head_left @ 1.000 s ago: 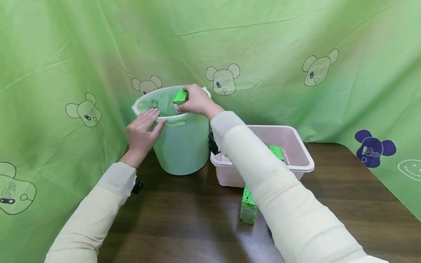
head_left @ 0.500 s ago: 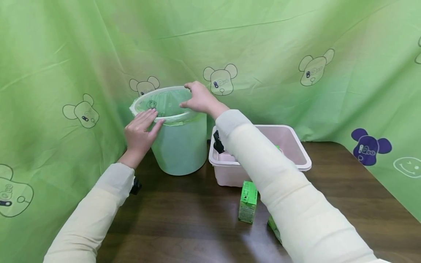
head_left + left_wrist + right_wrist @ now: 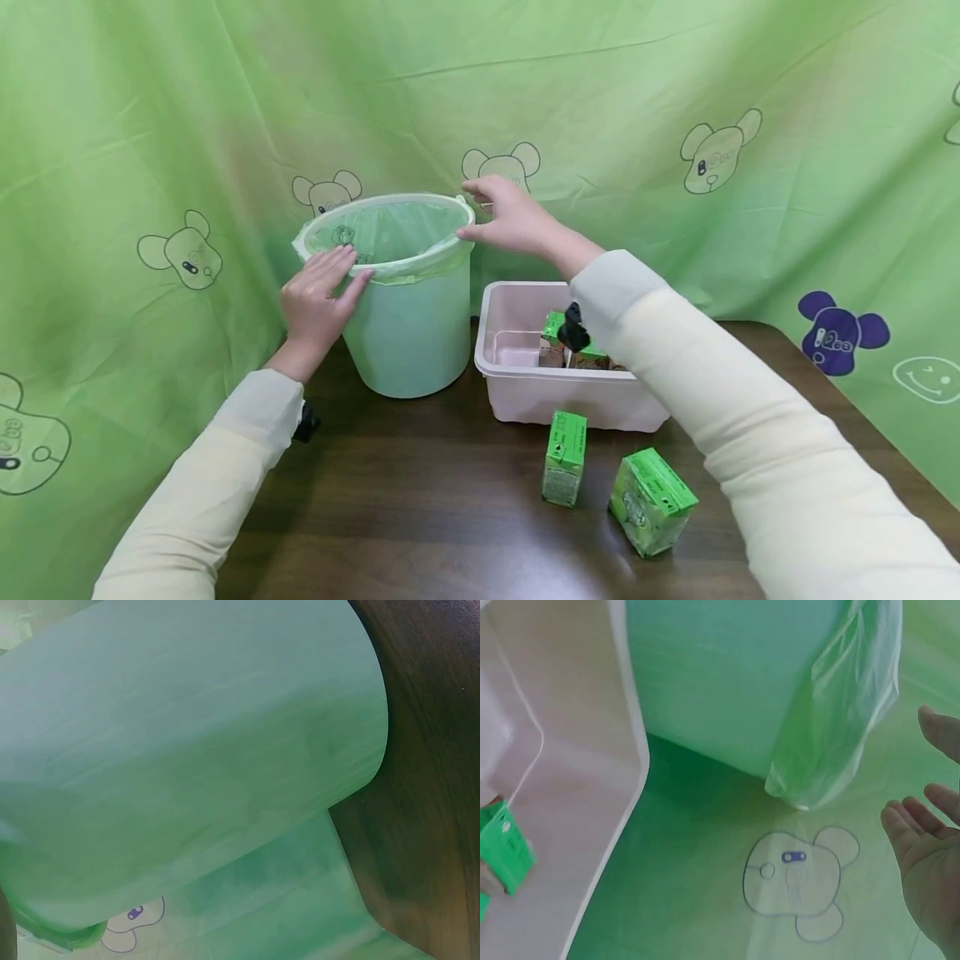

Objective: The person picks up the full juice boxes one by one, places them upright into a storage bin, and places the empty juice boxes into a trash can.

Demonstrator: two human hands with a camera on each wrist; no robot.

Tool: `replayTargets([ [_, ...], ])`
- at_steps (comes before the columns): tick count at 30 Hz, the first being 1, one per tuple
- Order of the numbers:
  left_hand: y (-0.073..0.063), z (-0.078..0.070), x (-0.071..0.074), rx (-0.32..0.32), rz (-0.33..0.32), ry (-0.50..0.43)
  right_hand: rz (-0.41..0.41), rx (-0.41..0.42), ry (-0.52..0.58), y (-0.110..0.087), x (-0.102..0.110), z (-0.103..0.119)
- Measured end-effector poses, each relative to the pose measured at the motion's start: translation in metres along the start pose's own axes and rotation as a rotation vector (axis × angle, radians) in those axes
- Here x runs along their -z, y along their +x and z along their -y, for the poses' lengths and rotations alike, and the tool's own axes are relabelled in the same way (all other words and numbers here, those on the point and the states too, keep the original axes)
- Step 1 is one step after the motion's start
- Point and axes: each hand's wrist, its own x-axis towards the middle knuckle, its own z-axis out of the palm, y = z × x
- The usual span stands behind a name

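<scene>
A pale green trash bin (image 3: 408,333) lined with a thin green bag (image 3: 390,229) stands at the back left. My left hand (image 3: 318,292) rests on its near-left rim, fingers straight; the bin's wall (image 3: 195,765) fills most of the left wrist view. Just off the bin's right rim, my right hand (image 3: 513,221) is held with fingers apart and nothing between them. In the right wrist view that same hand (image 3: 930,862) shows beside the overhanging bag (image 3: 840,712). The bottom of the bin's inside is hidden.
A pink plastic tub (image 3: 570,400) right of the bin holds several small green-topped drink cartons (image 3: 552,329), partly hidden by my right sleeve. Two more green cartons stand before it, one narrow side forward (image 3: 564,458), one turned (image 3: 651,500). A green printed curtain (image 3: 600,100) backs the table.
My right hand has let go of a green drink carton inside the bin and moved out rightward past the rim. The sleeve now uncovers the front cartons. My left hand stays on the rim.
</scene>
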Motion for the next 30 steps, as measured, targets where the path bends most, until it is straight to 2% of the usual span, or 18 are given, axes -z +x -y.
replayTargets([
  [2, 0.000, 0.000, 0.001, -0.001, -0.002, -0.002, 0.000, 0.000, 0.025, -0.009, 0.006, -0.003],
  [12, -0.001, 0.001, 0.004, 0.011, -0.020, -0.007, -0.014, 0.076, 0.010, -0.058, 0.028, -0.011],
  [25, -0.002, -0.001, 0.003, -0.003, -0.025, -0.019, -0.031, 0.200, -0.015, -0.122, 0.033, -0.035],
  [30, -0.001, -0.001, 0.004, -0.001, -0.016, -0.016, -0.022, 0.208, -0.018, -0.143, 0.033, -0.041],
])
